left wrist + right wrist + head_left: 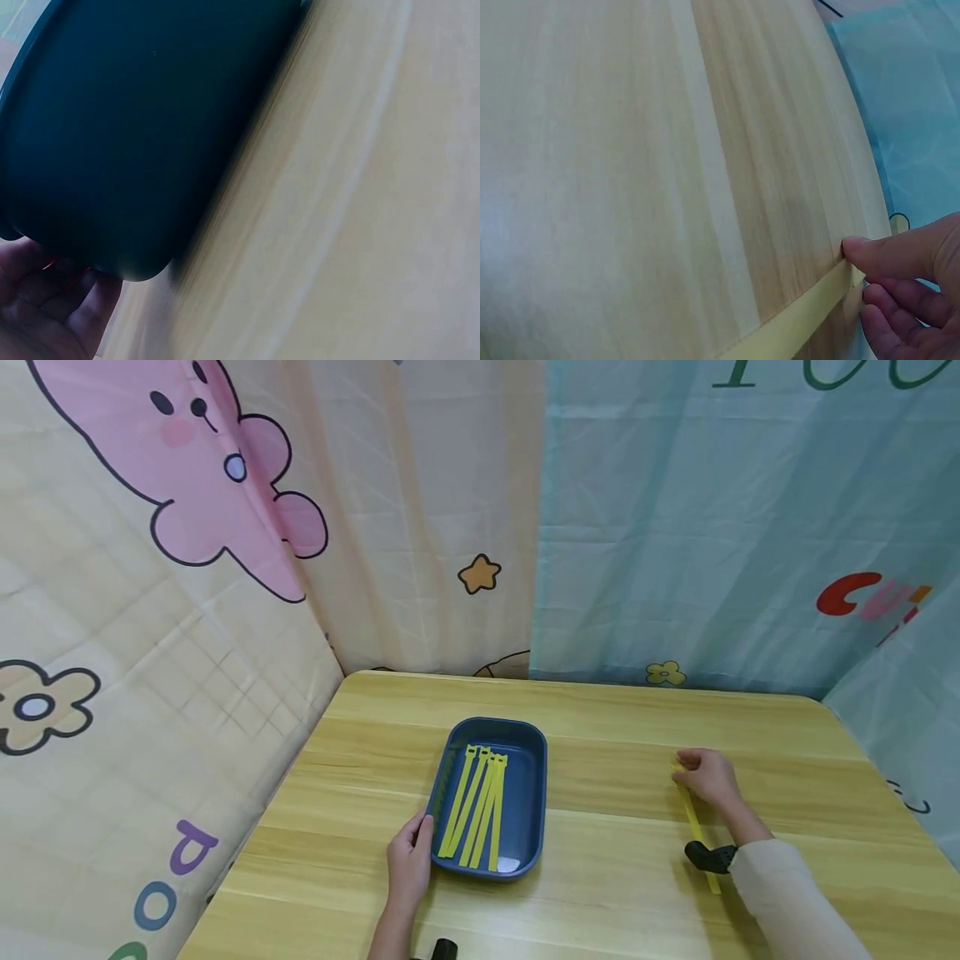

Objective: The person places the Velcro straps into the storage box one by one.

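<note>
A dark blue tray (531, 802) lies on the wooden table, with several yellow strap cable ties (468, 810) fanned lengthwise inside it, their slotted heads toward the far end. My left hand (409, 864) grips the tray's near left corner, thumb at the rim; in the left wrist view curled fingers (37, 292) meet the tray's outer wall (127, 150). Off to the right, my right hand (708, 775) pinches the far end of a single yellow strap cable tie (692, 814). Thumb and fingertips close on that end in the right wrist view, the strap (795, 322) slanting down and left.
The wood-grain table (600, 893) reaches back to printed curtains (675, 527) along its far and left sides. A black wrist strap piece (708, 857) on the right arm hangs over part of the single tie. Another dark wrist piece (444, 949) shows at the bottom edge.
</note>
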### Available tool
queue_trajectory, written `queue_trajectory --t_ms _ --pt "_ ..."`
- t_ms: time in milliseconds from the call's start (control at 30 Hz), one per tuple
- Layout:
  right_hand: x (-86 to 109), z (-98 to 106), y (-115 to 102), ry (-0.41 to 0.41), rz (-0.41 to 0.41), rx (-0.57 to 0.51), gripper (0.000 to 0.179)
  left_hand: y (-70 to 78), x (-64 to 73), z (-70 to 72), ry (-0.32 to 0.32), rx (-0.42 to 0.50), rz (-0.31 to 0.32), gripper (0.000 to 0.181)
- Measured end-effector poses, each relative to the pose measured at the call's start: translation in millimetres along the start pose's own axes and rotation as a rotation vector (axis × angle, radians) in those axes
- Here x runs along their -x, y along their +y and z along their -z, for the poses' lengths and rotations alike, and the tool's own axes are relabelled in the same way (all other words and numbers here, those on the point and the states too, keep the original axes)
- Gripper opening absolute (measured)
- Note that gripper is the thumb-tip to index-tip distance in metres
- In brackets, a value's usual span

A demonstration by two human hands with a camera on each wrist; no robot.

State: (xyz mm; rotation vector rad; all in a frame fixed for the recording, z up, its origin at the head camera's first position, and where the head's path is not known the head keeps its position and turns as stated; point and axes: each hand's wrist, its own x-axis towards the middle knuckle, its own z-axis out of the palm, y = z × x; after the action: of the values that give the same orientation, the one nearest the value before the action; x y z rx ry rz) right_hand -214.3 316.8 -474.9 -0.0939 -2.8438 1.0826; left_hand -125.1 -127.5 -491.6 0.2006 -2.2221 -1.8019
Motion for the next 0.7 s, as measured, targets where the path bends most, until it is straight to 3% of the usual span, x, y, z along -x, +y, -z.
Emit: queue_trajectory --t_ms 133,333,500,700 --pt "-0.5 -1 2 -0.003 -0.027 -0.006 0.037 -0.6 -0.5 -0.3 -0.001 0.01 0.004 0.033" --pt "-0.6 -1 1 -0.004 -0.059 -0.026 0.036 11.7 3.0 1.0 -0.004 -0.005 0.001 0.032" --pt "-0.4 1 0 -0.007 -0.085 -0.01 0.036 -1.7 0.2 0.0 -0.003 -0.008 -0.004 0.035" --pt "-1.1 2 -1 -0.021 -0.084 0.002 0.033 -3.2 -0.5 -0.8 0.001 -0.008 -0.001 0.036"
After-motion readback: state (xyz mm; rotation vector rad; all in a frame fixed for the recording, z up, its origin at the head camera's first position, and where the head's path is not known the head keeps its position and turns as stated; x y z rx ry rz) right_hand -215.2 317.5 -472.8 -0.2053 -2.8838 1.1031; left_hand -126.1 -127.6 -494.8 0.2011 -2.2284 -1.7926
